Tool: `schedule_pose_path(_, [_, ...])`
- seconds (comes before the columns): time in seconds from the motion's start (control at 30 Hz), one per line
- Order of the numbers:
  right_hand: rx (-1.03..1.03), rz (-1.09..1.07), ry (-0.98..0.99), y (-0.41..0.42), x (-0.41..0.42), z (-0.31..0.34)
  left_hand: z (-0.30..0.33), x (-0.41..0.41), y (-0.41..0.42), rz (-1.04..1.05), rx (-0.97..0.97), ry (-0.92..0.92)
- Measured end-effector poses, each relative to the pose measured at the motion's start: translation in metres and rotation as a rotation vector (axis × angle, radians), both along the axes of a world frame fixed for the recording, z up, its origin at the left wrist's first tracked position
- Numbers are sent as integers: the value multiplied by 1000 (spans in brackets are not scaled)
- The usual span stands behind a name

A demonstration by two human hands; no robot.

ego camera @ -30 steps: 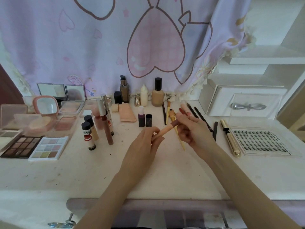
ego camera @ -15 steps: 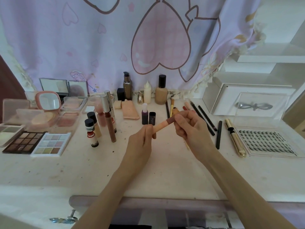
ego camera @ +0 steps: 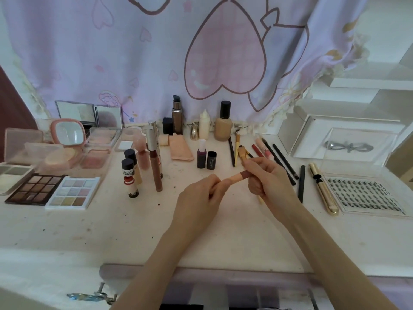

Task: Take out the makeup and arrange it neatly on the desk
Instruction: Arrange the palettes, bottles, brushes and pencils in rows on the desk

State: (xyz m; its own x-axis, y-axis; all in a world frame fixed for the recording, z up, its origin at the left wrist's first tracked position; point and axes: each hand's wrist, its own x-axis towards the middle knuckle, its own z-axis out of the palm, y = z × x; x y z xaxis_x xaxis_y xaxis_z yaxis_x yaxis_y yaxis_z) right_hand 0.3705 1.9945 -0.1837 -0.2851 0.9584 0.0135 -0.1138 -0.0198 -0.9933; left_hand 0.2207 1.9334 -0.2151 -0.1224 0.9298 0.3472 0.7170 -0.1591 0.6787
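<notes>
Above the middle of the white desk [ego camera: 116, 229], both my hands hold a slim peach makeup stick [ego camera: 234, 178] with a brown band near its right end. My left hand [ego camera: 199, 204] pinches its left end. My right hand [ego camera: 270, 182] grips the brown end, and a thin yellow brush handle pokes out beneath that hand. Makeup stands in rows behind: eyeshadow palettes [ego camera: 35, 190], small bottles [ego camera: 130, 177], lip gloss tubes [ego camera: 154, 162], foundation bottles [ego camera: 223, 124], pencils [ego camera: 283, 161], a gold tube [ego camera: 321, 189].
Powder compacts and a pink mirror [ego camera: 67, 132] sit at the back left. A false-lash tray [ego camera: 362, 193] and a clear box [ego camera: 344, 142] lie at the right. A heart-print curtain [ego camera: 223, 52] hangs behind. An open drawer [ego camera: 223, 294] shows below the desk's front edge.
Both hands have stayed on the stick, shifting only slightly. The fingers of my right hand have closed further round the brown end. The camera has tilted a little.
</notes>
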Motion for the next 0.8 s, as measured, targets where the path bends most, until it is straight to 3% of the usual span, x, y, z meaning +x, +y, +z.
schedule_pose_path(0.2, [63, -1, -88, -5, -8, -1, 1, 0, 1, -76, -80, -79])
schedule_pose_path(0.4, [-112, -67, -277, -19, -29, 7, 2, -4, -5, 31, 161, -88])
schedule_pose_path(0.57, [-97, -61, -141, -26, -25, 9, 2, -3, -4, 43, 252, -62])
schedule_pose_path(0.7, [-124, -22, 10, -26, -17, 11, 1, -3, -1, -20, 136, -53])
schedule_pose_path(0.8, [-90, -63, -25, -25, -14, 10, 3, 1, 0, -118, 92, -75])
